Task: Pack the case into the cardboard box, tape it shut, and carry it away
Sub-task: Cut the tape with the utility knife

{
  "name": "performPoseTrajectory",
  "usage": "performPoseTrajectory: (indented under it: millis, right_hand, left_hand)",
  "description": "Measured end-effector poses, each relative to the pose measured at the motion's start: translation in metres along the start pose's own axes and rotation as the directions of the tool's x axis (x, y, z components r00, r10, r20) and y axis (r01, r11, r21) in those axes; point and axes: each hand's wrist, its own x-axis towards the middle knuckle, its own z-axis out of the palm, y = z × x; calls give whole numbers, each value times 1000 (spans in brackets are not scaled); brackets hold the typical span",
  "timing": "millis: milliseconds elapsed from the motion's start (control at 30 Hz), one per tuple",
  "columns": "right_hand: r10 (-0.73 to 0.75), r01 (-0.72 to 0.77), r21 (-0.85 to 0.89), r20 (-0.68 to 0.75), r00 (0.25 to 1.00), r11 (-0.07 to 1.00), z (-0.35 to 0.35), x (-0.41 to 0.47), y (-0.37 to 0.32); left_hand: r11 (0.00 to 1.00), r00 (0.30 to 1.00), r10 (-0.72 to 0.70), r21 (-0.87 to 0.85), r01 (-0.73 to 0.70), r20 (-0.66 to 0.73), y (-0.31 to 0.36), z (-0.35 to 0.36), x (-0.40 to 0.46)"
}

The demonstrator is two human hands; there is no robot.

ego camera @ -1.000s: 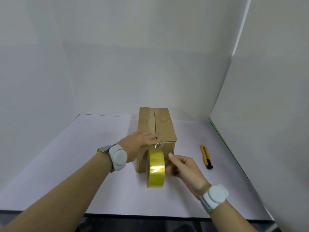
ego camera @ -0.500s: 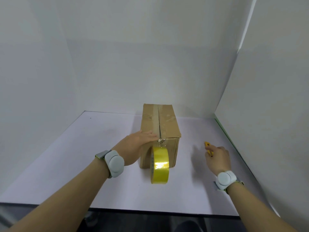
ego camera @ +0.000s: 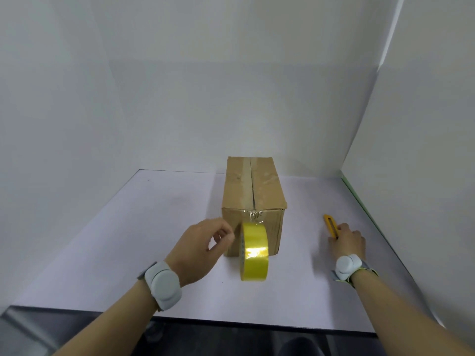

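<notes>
- Looking down from the head view, the cardboard box [ego camera: 253,196] sat on the white counter [ego camera: 128,240], roughly in the middle, long side running away from the camera. Top flaps were folded down and met along a centre seam, with clear tape along it.
- The case wasn't visible anywhere; can't tell from this view if it was inside the box.
- A yellow tape roll [ego camera: 254,251] stood on its edge right against the near end of the box. A crinkled strip of clear tape [ego camera: 253,215] ran up from the roll to the box's top near edge, so roll and box were joined.
- Left hand [ego camera: 199,249] hovered just left of the roll, fingers curled in with thumb and fingertips close together. Its grip looked closed on nothing, not touching the roll or the box as far as I could see.
- Right hand [ego camera: 347,241] was well off to the right of the box, down on the counter, fingers curled over the near end of a yellow utility knife [ego camera: 330,224]. Grip was clamped on the knife, and the far end stuck out past the fingers.
- Both wrists had a white band with a round puck on it.
- White walls boxed in the counter on three sides.
</notes>
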Motion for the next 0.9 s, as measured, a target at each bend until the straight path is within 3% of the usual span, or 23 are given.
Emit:
performPoseTrajectory:
  millis: [133,267,433,500,600,767,900]
  right_hand:
    - [113,-111,-39,51,992,993,-5,4,-13]
    - [73,-70,-32,92,993,997,-6,8,-12]
    - [28,-49,161,129,991,986,-13,3,-10]
    - [28,-101,436,171,985,894,-14,-6,-15]
    - [-30,-222,770,298,954,599,-19,-27,-21]
    - [-288,-255,898,367,885,359,-42,-62,-24]
    - [-423,-184,909,344,838,375,-59,-90,-27]
  left_hand:
    - [970,979,-160,-163,180,130,8,16,-9]
    - [938,957,-230,-224,267,176,11,38,-15]
    - [905,938,-247,-288,313,242,17,55,-19]
    - [884,936,-252,-335,327,247,19,58,-17]
    - [800,926,-269,-473,368,265,20,59,-16]
    - [735,918,-271,-553,392,291,20,63,-16]
    - [752,923,-279,-537,381,264,17,63,-16]
